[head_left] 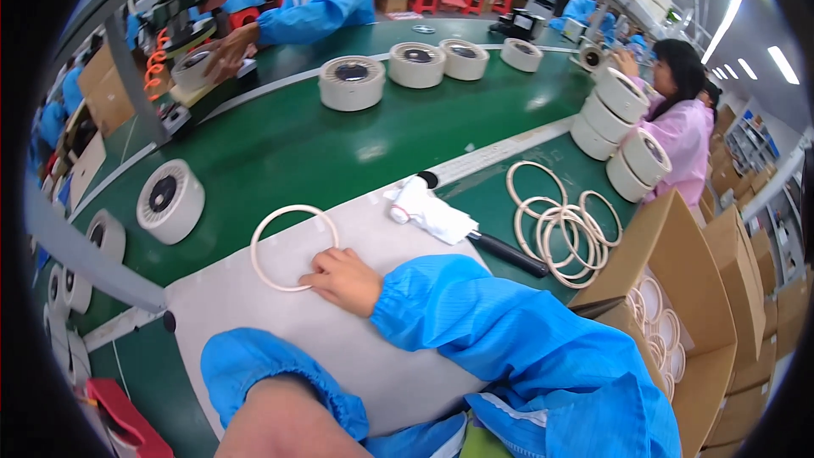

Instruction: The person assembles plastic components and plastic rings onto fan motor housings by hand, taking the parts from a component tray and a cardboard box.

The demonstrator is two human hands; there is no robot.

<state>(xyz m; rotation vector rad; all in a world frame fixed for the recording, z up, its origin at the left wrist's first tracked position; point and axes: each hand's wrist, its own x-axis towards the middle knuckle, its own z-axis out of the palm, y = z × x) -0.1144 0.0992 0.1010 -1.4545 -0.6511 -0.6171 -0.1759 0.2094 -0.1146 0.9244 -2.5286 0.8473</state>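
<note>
My right hand (346, 280) reaches across the grey mat (373, 212) and pinches the lower edge of a thin cream ring (254, 246). Its fingers are closed on the rim. From the lower left comes my left sleeve; bare skin of my left wrist or hand (288, 424) shows beyond the cuff, near the lower edge. The fingers of that hand lie outside the picture. On the mat's far right edge rests a mallet (432, 212) with its head wrapped in white and a black handle. Several more cream rings (564, 233) lie overlapping right of it.
An open cardboard box (678, 280) with rings inside stands at right. White round drum-shaped units (352, 89) sit along the green conveyor (280, 165), others stacked near a person in pink (682, 136). Across the belt, a person in blue (326, 0) handles one. A grey post (85, 242) stands left.
</note>
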